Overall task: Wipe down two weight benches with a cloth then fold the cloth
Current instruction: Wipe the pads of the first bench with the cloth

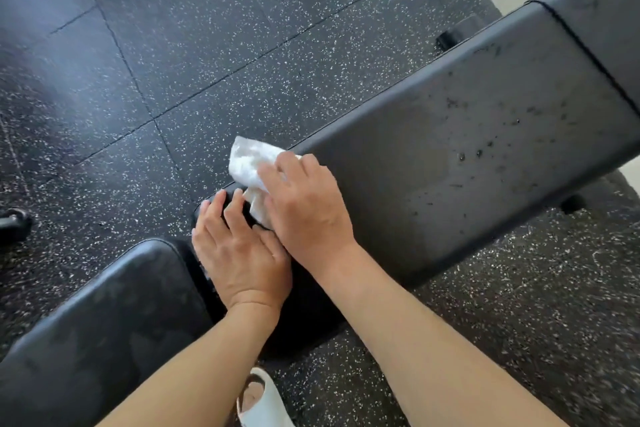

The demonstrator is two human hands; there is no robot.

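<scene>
A long black padded weight bench (pixel 450 149) runs from the middle of the view to the upper right, its surface dotted with droplets and specks. A white crumpled cloth (pixel 249 159) lies at the bench's near-left end, partly hanging over the edge. My right hand (pixel 308 208) presses flat on the cloth, fingers fairly straight. My left hand (pixel 239 250) rests flat on the bench's end just beside it, fingers extended and touching the cloth's lower edge. A second black bench pad (pixel 93 329) sits at the lower left.
Speckled black rubber floor tiles (pixel 173 45) surround the benches. Dark bench feet (pixel 446 38) show behind the long bench. A black object (pixel 14 224) sits at the left edge. My foot in a white sandal (pixel 259 406) stands below the bench.
</scene>
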